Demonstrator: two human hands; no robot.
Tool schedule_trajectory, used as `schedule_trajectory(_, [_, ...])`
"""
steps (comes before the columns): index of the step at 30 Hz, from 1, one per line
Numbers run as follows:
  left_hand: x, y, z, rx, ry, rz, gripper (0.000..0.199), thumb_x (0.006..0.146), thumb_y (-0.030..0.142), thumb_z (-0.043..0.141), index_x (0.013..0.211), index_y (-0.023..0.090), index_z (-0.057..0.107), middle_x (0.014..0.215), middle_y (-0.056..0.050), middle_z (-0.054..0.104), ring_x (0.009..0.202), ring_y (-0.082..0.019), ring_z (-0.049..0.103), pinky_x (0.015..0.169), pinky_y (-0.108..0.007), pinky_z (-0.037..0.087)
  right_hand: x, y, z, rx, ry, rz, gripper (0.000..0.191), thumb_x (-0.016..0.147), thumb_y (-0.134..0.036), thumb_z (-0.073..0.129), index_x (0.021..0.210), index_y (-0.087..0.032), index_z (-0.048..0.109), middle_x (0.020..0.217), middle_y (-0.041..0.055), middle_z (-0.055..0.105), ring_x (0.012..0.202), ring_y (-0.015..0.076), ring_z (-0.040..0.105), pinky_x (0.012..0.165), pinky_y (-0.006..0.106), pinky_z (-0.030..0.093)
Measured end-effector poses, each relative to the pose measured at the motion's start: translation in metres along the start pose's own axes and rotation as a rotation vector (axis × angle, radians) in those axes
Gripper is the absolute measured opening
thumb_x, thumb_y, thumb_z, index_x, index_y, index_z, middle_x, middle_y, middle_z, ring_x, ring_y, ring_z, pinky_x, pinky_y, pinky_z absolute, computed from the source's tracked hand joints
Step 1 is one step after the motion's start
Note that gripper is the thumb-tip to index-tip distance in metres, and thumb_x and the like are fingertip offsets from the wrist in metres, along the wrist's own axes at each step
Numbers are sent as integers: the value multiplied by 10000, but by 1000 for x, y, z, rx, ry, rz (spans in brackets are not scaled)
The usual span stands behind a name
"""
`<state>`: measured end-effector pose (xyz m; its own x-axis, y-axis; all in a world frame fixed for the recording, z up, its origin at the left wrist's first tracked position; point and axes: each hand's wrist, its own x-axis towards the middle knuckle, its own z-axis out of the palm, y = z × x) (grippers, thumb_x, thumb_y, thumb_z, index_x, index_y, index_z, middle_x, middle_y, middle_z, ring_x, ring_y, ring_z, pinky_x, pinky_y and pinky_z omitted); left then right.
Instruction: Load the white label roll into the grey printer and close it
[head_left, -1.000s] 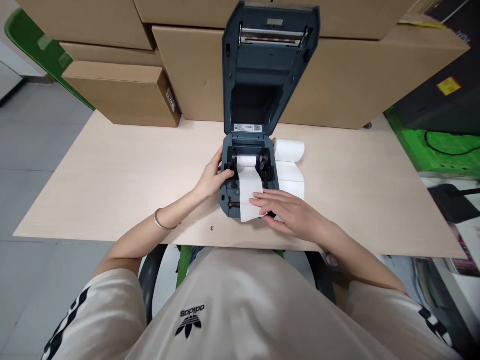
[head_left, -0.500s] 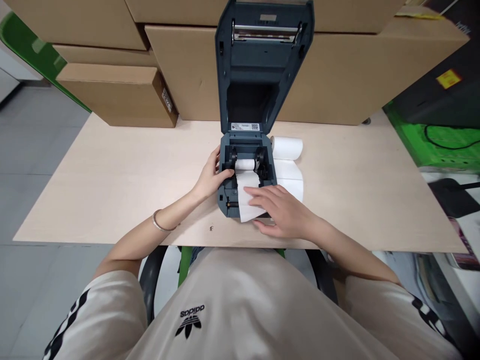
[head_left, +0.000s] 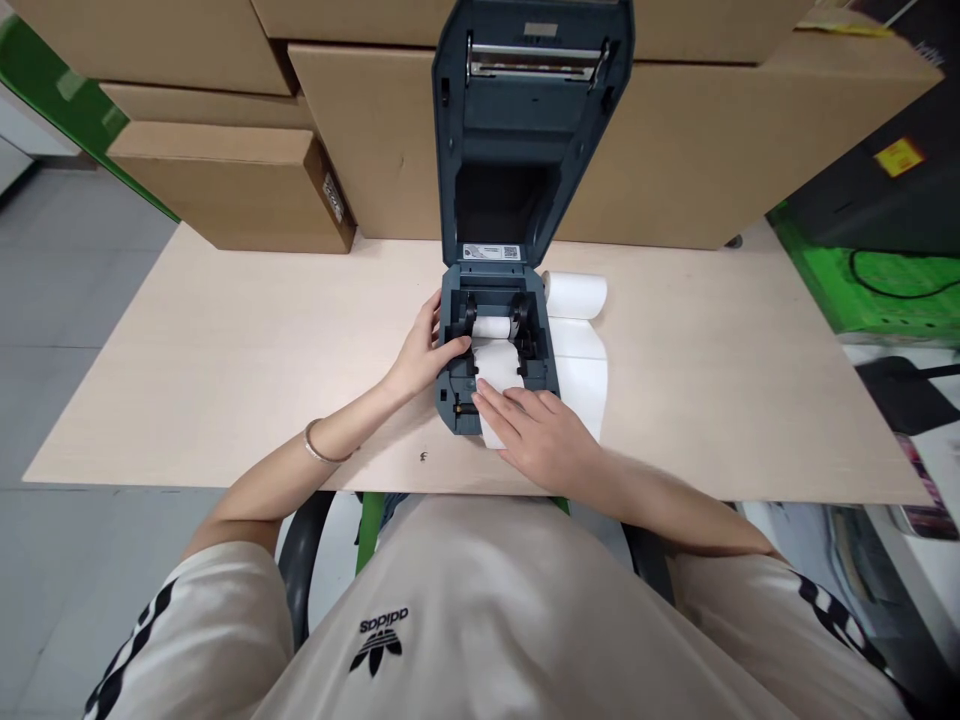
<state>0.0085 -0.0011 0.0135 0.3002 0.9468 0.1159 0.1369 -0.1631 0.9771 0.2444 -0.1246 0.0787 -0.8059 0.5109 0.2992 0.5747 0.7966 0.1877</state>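
A dark grey label printer (head_left: 491, 283) stands on the table with its lid (head_left: 510, 130) raised. Inside it sits a small white paper roll (head_left: 493, 328), its strip (head_left: 496, 365) running out over the front edge. My left hand (head_left: 424, 348) holds the printer's left side, thumb over the rim and fingers along the outer wall. My right hand (head_left: 544, 432) lies flat on the strip at the printer's front, fingers stretched out and covering part of it. Right of the printer, a second white roll (head_left: 576, 295) lies with its strip (head_left: 583, 375) unrolled towards me.
Large cardboard boxes (head_left: 660, 150) line the table's (head_left: 720, 380) back edge. A flatter box (head_left: 232, 190) stands at the back left. At the right are a green crate (head_left: 885, 300) with a black cable and a dark box (head_left: 862, 150).
My right hand has moved slightly down and left, its fingers now flat on the strip. The strip has straightened at the front. My left hand stays in place.
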Motion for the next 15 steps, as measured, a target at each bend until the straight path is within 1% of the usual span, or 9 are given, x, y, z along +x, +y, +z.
schedule_trajectory(3, [0, 0, 0, 2, 1, 7, 910, 875, 456, 778, 1670, 300, 365, 1741, -123, 501, 1529, -361, 570, 1241, -552, 529, 4, -3, -1, -36, 103, -13, 400, 1103, -159, 574, 1431, 20, 716, 1477, 248, 738, 1052, 288, 736, 747, 398, 529])
schedule_trajectory(5, [0, 1, 0, -1, 4, 8, 905, 874, 455, 783, 1668, 301, 377, 1747, -127, 493, 1533, -364, 565, 1245, -548, 526, 6, -5, -1, -48, 140, -12, 367, 1103, -145, 563, 1379, 11, 750, 1431, 234, 766, 1004, 273, 752, 713, 389, 534])
schedule_trajectory(7, [-1, 1, 0, -8, 4, 4, 907, 880, 463, 786, 1673, 298, 377, 1748, -134, 490, 1542, -369, 559, 1246, -543, 524, 6, -7, -1, -43, 127, -4, 367, 1104, -138, 543, 1368, -11, 764, 1424, 221, 772, 979, 266, 761, 687, 388, 543])
schedule_trajectory(10, [-1, 1, -1, -10, -6, 13, 908, 905, 497, 786, 1688, 312, 365, 1752, -128, 488, 1562, -377, 538, 1261, -551, 505, 4, -10, 0, 3, 67, 20, 391, 1115, -154, 521, 1413, -65, 758, 1462, 199, 756, 1009, 273, 771, 698, 403, 561])
schedule_trajectory(12, [-1, -1, -1, -4, -12, 23, 914, 913, 522, 787, 1696, 324, 358, 1764, -122, 475, 1578, -380, 521, 1279, -560, 485, 2, -8, -1, 62, 84, 17, 404, 1138, -270, 550, 1413, -57, 755, 1465, 212, 753, 1047, 292, 771, 726, 420, 571])
schedule_trajectory(14, [-2, -3, -1, -1, -10, 27, 927, 912, 552, 792, 1699, 324, 357, 1781, -123, 453, 1596, -381, 502, 1304, -569, 463, 1, 2, -7, 175, 129, -21, 545, 1152, -492, 535, 1377, -53, 767, 1428, 213, 778, 1042, 306, 767, 753, 443, 580])
schedule_trajectory(15, [-2, -4, -1, -4, -5, 26, 930, 913, 572, 789, 1698, 320, 359, 1791, -125, 439, 1609, -382, 489, 1318, -575, 450, 1, 11, -12, 234, 156, -36, 640, 1152, -600, 477, 1358, -71, 773, 1396, 197, 799, 1035, 309, 769, 763, 453, 583])
